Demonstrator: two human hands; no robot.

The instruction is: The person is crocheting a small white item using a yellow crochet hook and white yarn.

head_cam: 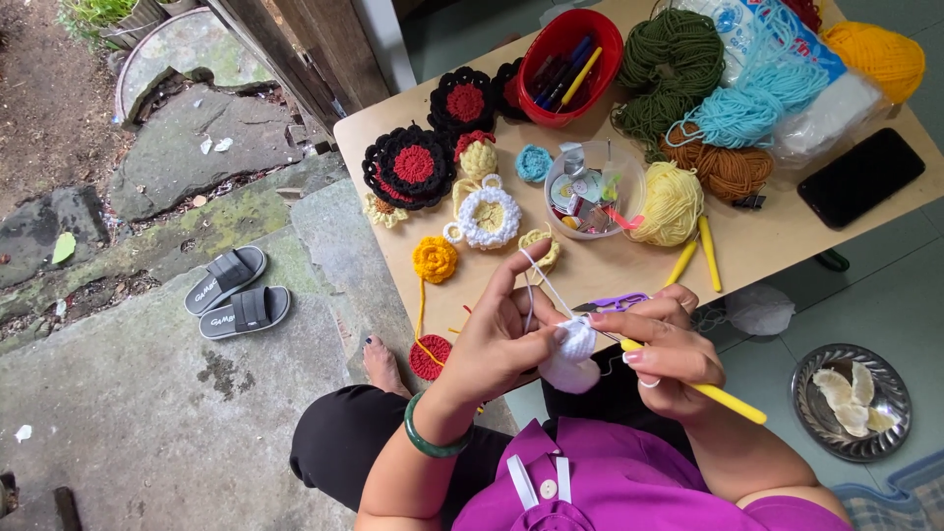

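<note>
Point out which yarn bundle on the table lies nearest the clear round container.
The pale yellow yarn ball, touching the clear round plastic container on its right side. The green, turquoise, brown and orange yarns all lie farther back.

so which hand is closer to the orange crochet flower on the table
Left. The left hand sits just right of and below the orange crochet flower; the right hand, holding the yellow crochet hook, is farther right.
</note>
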